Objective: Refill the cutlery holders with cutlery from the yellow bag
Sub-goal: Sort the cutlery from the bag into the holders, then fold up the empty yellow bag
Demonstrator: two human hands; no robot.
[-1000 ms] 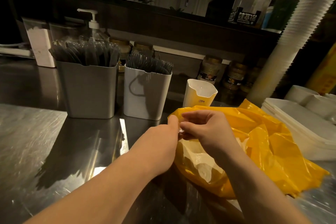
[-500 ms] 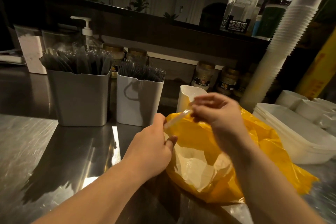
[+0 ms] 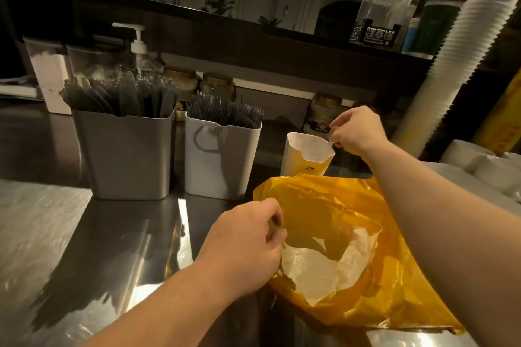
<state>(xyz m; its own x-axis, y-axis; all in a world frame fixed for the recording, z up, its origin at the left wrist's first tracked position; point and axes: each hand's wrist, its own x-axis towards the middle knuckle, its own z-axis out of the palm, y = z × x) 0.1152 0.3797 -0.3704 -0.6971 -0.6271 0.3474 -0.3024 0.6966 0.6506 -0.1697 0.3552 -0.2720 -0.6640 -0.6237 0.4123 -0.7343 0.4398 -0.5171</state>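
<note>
The grey holder (image 3: 124,155) and white holder (image 3: 222,160) are sitting packed with dark cutlery (image 3: 121,96), while the small yellow holder (image 3: 306,160) is looking empty, so filling it is probably what remains. The right hand (image 3: 356,132) is pinching a clear piece (image 3: 330,141) (too small to identify) over that holder's rim. The left hand (image 3: 248,242) is gripping the mouth of the yellow bag (image 3: 366,284), which is lying on the counter (image 3: 84,248)

left hand (image 3: 242,245) low, fingers (image 3: 275,213) curled, right hand (image 3: 358,132) raised, fingers (image 3: 339,121) pinching

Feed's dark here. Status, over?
Left hand grips bag rim. Right hand pinches clear piece over small holder. Nothing blocks it.
</note>
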